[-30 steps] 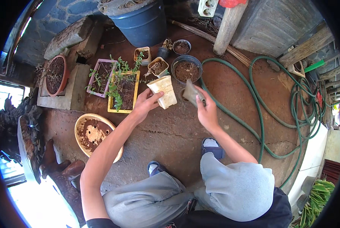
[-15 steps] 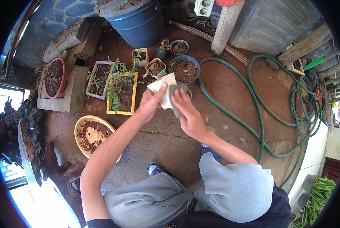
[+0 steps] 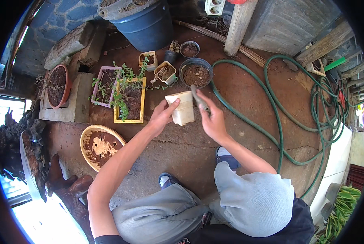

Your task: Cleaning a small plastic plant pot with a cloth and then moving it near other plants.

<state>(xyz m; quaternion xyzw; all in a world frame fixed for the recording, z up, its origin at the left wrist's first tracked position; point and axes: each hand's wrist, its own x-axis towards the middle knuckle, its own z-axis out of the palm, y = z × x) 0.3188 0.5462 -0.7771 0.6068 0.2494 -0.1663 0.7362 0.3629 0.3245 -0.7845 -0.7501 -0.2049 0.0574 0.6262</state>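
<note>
An oval basin [image 3: 102, 146] sits on the floor [image 3: 180, 156]; my left grip [image 3: 161, 120] is closed around a cream pot [image 3: 183, 109] in mid-air; my right grip [image 3: 214, 123] pinches a flat grey piece [image 3: 196, 92] at the pot's right; then a green hose [image 3: 281, 148].

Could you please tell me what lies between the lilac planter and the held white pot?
In the head view, the yellow planter with leafy green stems, then some floor and the left hand.

We can read no words, numbers or signs anywhere; we see only a small print [image 3: 183, 241] on the dark shirt [image 3: 302, 219], too cropped to make out
</note>
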